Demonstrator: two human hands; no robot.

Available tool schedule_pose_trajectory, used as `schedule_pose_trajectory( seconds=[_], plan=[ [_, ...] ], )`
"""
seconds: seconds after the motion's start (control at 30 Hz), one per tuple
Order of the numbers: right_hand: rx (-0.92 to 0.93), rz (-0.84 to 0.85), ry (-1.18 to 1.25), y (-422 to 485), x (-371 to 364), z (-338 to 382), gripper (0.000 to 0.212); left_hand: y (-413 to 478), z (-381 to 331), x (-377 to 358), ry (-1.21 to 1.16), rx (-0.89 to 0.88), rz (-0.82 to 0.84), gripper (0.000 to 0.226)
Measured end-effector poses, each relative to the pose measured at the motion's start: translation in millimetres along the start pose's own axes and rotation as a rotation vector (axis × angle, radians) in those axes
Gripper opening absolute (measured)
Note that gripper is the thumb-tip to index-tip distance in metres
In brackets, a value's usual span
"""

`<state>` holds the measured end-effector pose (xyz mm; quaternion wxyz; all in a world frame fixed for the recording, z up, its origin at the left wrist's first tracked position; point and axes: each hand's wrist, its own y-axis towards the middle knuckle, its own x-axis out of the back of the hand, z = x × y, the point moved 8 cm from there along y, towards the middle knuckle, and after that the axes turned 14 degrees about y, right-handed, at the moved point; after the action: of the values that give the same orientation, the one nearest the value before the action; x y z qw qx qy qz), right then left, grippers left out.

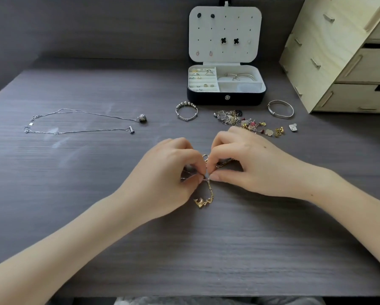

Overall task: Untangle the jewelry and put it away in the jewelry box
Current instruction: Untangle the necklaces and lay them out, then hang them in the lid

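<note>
Both hands meet mid-frame over the counter (pixel 96 216). Left hand (pixel 173 170) and right hand (pixel 246 164) each pinch the gold chain (pixel 209 190) at one knot, fingers (pixel 217 177) pressed tip to tip, both equally near. The loose end runs from the pinch toward the lower frame, with the charm on the counter just below the thumbs. Another stretch goes up-right under the right palm. Jewelry box (pixel 226 99) is open at upper centre, well apart, with the tangled pile (pixel 227 117) between. Likely next move: ease the strands apart sideways.
</note>
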<state>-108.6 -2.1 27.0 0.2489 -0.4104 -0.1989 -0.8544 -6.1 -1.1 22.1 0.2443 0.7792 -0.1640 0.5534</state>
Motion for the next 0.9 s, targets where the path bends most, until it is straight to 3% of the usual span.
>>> schedule_pose_trajectory(
  seconds=[0.13,0.27,0.37,0.57,0.9],
  plan=[
    [-0.017,-0.01,-0.027,-4.1,1.5,-8.6,0.018,10.7,7.6,0.2,0.002,0.027,0.051,0.012],
    [-0.063,-0.013,-0.026,-8.9,4.4,-16.7,0.01,16.9,5.1,9.2,0.086,0.038,-0.041,0.011],
    [-0.073,-0.017,-0.009,-10.5,4.1,-18.6,0.008,10.8,-13.1,8.1,0.032,0.027,-0.074,0.002],
    [-0.109,0.038,0.105,-12.8,-2.0,-19.9,0.01,10.8,-20.2,-8.9,-0.024,0.082,-0.017,0.019],
    [-0.127,0.042,0.24,-14.2,1.6,-25.1,0.013,13.1,-9.3,-14.5,-0.16,0.077,0.022,0.009]
  ],
)
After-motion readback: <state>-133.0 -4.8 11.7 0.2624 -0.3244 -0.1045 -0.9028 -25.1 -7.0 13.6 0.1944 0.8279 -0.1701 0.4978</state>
